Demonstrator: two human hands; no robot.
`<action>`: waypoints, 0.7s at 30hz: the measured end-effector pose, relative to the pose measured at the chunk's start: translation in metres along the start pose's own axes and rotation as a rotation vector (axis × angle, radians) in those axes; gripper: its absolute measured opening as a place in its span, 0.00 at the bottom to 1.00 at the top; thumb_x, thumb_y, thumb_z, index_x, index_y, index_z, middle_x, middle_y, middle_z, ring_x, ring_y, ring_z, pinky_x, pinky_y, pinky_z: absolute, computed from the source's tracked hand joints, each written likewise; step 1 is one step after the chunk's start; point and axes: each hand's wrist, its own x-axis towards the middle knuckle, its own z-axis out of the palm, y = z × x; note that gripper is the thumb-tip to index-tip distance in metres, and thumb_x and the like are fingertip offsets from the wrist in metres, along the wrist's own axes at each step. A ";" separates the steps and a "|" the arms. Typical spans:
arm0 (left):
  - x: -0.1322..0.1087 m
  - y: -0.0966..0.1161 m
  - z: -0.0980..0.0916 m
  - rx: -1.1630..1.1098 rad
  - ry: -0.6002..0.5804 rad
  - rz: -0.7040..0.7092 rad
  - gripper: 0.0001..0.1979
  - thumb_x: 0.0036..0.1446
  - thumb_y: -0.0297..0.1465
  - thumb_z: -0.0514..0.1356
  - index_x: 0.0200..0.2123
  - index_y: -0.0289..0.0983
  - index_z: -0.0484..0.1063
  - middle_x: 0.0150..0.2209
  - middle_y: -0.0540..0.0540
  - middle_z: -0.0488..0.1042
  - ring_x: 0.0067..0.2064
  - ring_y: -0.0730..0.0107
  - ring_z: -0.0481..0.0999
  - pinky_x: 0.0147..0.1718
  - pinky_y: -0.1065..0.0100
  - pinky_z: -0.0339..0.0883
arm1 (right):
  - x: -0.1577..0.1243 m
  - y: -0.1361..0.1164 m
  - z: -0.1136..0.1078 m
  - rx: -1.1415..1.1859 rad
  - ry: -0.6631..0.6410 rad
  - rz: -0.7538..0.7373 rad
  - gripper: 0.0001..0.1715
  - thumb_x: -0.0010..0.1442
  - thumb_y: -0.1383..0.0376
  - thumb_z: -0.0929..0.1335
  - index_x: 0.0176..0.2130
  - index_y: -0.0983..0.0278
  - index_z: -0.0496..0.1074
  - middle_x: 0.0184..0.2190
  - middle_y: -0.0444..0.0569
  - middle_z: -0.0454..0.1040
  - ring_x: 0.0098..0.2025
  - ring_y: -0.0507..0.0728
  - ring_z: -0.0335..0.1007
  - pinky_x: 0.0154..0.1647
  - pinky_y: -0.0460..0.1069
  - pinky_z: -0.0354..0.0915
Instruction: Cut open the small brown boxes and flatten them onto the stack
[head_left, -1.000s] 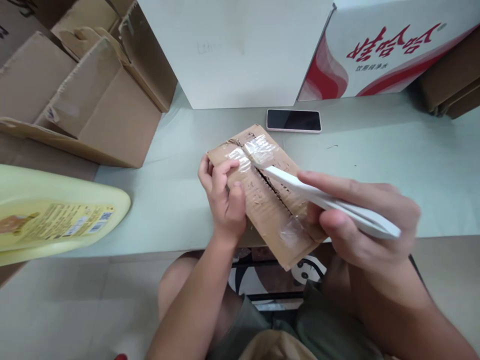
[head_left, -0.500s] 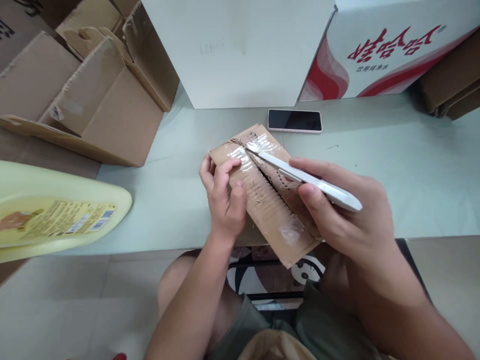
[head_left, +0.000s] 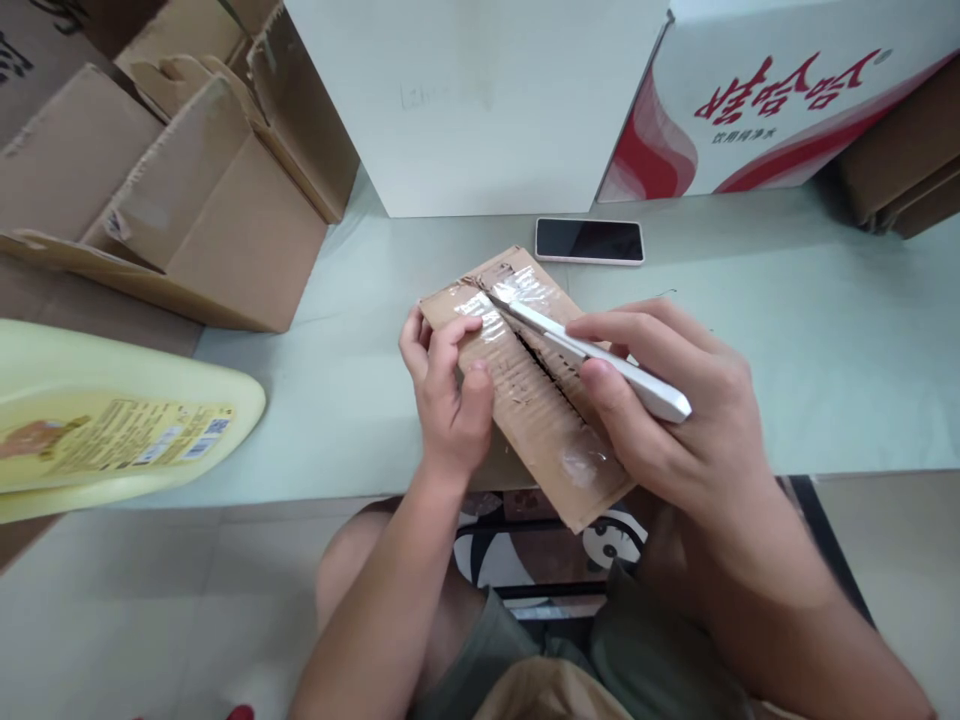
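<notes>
A small taped cardboard box [head_left: 525, 400] lies tilted at the front edge of the table, with a dark slit running along its top between two flaps. My left hand [head_left: 454, 395] grips its left side, fingers curled over the edge and thumb on top. In my right hand [head_left: 675, 400] is a white utility knife [head_left: 607, 365], pinched between thumb and fingers. The blade end meets the clear tape near the far end of the slit; how deep it reaches I cannot tell.
Behind the box lies a phone [head_left: 589, 242] on the pale green tablecloth [head_left: 847, 380]. A white box [head_left: 495, 110] and a red-and-white carton [head_left: 780, 120] stand at the back. Open cardboard boxes [head_left: 240, 220] and a yellow bottle [head_left: 127, 425] are on the left.
My right hand has shifted slightly left with the utility knife, and the knife's tip has slid a little toward the far end of the slit. The left hand stays put.
</notes>
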 end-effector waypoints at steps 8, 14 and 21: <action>0.001 0.000 0.000 0.029 -0.004 -0.036 0.26 0.69 0.54 0.52 0.54 0.42 0.75 0.64 0.35 0.63 0.73 0.41 0.60 0.72 0.40 0.57 | -0.007 0.001 -0.007 0.115 0.106 -0.019 0.08 0.67 0.63 0.68 0.34 0.58 0.76 0.34 0.50 0.79 0.32 0.57 0.73 0.31 0.53 0.70; 0.004 -0.002 0.001 0.024 -0.002 -0.046 0.21 0.66 0.47 0.53 0.53 0.42 0.74 0.63 0.37 0.65 0.76 0.41 0.54 0.75 0.40 0.51 | -0.018 0.004 -0.014 0.304 0.153 0.005 0.11 0.67 0.61 0.67 0.32 0.58 0.74 0.32 0.50 0.80 0.32 0.59 0.76 0.30 0.54 0.71; 0.006 -0.002 0.004 -0.023 0.029 -0.035 0.16 0.65 0.39 0.54 0.52 0.42 0.74 0.58 0.38 0.70 0.75 0.44 0.55 0.75 0.43 0.50 | -0.031 -0.017 -0.048 0.280 0.117 0.094 0.09 0.63 0.68 0.71 0.31 0.56 0.71 0.26 0.46 0.75 0.28 0.58 0.76 0.26 0.53 0.69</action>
